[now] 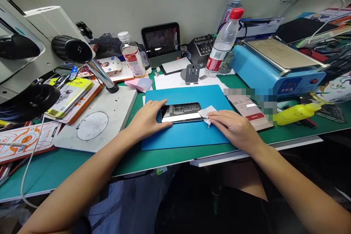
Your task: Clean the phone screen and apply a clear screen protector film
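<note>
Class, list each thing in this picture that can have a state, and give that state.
Phone, lying flat
Tissue, crumpled
Left hand, holding phone's left end
Right hand, pinching tissue
Second phone, lit, showing 00:22:19
Display, lit
Left bottle, capped
Red-capped bottle, closed
Rear bottle, capped
Blue machine, on or off unclear

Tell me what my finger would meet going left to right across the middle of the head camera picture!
White circle → left grip → phone on the blue mat → white wipe → right grip → yellow bottle.
</note>
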Tool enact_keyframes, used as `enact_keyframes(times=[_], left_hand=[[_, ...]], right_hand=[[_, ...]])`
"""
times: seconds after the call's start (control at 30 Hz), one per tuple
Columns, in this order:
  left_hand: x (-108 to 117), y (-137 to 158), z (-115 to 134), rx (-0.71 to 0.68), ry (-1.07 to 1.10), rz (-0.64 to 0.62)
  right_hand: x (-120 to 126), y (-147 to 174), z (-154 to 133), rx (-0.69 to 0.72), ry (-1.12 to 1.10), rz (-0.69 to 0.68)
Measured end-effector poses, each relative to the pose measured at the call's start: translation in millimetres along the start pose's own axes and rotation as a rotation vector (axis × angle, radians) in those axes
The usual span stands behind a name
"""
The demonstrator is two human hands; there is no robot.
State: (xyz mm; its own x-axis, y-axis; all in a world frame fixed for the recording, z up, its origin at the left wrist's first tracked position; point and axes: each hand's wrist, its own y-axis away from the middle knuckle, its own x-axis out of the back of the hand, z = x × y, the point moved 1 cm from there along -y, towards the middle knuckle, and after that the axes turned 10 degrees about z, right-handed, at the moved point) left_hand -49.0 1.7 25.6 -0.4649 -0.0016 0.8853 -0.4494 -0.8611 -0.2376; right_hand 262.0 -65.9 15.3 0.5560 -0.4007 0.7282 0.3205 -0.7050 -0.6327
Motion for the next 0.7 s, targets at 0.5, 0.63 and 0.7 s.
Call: enact_keyframes(times=[0.5, 0.63, 0.7], left_hand=[[-2, 4, 2, -0.044, -0.011, 0.006], [-4, 4, 1, -0.054, -0.022, 0.023], [-5, 4, 1, -0.052, -0.021, 0.025]], right_hand=[[-23, -86, 21, -0.351, -0.175, -0.025], [-15, -63, 18, -0.448, -0.204, -0.224], [-12, -54, 15, -0.539, -0.237, -0.303]])
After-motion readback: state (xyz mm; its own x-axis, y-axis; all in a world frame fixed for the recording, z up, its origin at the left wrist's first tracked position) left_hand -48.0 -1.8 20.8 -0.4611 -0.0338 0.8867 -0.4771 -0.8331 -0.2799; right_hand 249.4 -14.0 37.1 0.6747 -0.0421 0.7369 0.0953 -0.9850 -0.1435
